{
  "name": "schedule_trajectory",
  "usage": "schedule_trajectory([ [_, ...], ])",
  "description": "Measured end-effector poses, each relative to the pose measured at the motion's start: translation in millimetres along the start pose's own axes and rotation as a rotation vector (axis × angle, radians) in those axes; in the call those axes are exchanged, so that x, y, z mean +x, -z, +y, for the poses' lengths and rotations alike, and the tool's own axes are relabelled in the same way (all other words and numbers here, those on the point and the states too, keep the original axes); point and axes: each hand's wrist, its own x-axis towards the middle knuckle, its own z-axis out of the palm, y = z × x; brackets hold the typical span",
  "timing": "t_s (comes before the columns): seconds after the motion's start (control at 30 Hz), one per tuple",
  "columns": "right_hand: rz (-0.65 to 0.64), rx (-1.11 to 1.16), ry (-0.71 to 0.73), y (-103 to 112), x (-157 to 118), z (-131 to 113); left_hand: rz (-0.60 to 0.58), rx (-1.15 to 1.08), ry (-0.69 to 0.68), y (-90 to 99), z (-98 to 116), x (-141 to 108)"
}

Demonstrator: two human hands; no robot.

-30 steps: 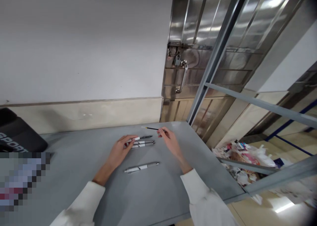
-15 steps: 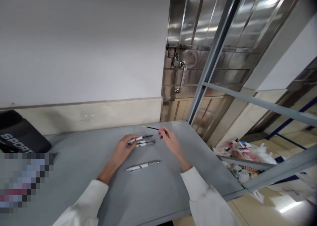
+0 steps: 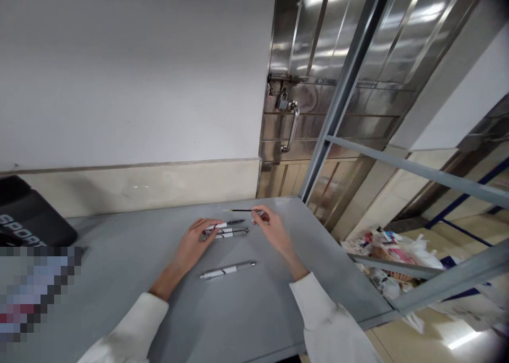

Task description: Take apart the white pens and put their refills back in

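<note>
A single silver-and-white pen [image 3: 228,270] lies on the grey surface [image 3: 238,320], apart from the others, and serves as the landmark. Beyond it, toward the wall [image 3: 131,76], the left hand [image 3: 195,240] grasps a dark-tipped pen [image 3: 235,222] between thumb and fingers, which cover its rear end. Between this one and the landmark pen lie further pens [image 3: 235,232], side by side; their rear ends are hidden by the left hand, and they sit too close together to count surely. Beyond the landmark pen and to its right, the right hand [image 3: 272,227] pinches a thin dark refill [image 3: 242,210]. Its pale tip points left and nearly fades into the background; its other end disappears among the fingers. Far left of the landmark pen, a black case [image 3: 40,214] is cut off by the picture's edge, and a pixelated patch below it masks whatever lies there.
</note>
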Motion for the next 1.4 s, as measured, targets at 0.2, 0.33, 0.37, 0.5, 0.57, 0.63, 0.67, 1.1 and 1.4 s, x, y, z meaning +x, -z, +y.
schedule_trajectory([
  [0.2, -0.012, 0.024, 0.024, -2, 1, 2, 0.031, 0.03, -0.037, -0.3, -3, -1],
  [0.33, -0.013, 0.043, 0.041, -5, 2, 8, 0.035, 0.045, -0.069, -0.2, -2, 0],
  [0.37, -0.014, 0.048, 0.033, -5, 3, 10, 0.028, 0.045, -0.07, -0.5, -3, 0],
  [0.5, -0.019, 0.059, 0.019, -8, 6, 17, 0.003, 0.027, -0.064, -2.6, -6, 2],
  [0.57, -0.02, 0.065, 0.021, -8, 7, 19, 0.019, 0.017, -0.065, -3.4, -8, 2],
  [0.63, -0.032, 0.075, 0.023, -9, 8, 20, 0.029, 0.013, -0.072, -3.6, -9, 2],
  [0.67, -0.039, 0.079, 0.026, -9, 8, 21, 0.03, 0.01, -0.077, -3.5, -10, 2],
  [1.1, -0.098, 0.116, 0.02, -9, 5, 16, 0.163, -0.095, 0.018, -1.6, -12, 0],
  [1.4, -0.009, 0.31, -0.09, -8, 9, 17, 0.176, -0.129, 0.111, 2.1, -5, -2],
])
